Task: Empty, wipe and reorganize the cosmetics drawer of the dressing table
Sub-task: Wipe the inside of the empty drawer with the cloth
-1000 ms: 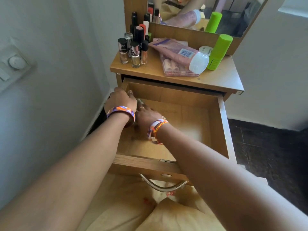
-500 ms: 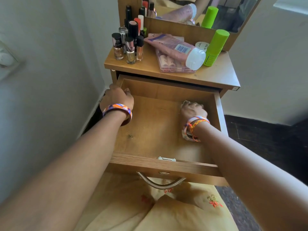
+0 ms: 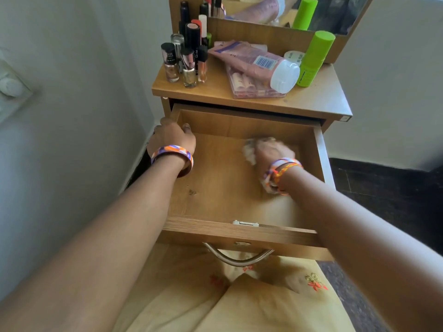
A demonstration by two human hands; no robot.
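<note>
While left hand [image 3: 171,137] grips the drawer [image 3: 318,149] wall at mid-left of frame, right hand [image 3: 272,152] holds a cloth [image 3: 249,149] inside, blurred.

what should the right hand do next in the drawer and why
Probably sweep the cloth under the right hand leftward to the dark spot on the drawer floor, while the left hand grips the left wall.

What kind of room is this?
Probably a bedroom corner with a dressing table. There's a mirror at the back, nail polish bottles and tubes on top, and an open drawer that the right hand wipes with a cloth.
</note>
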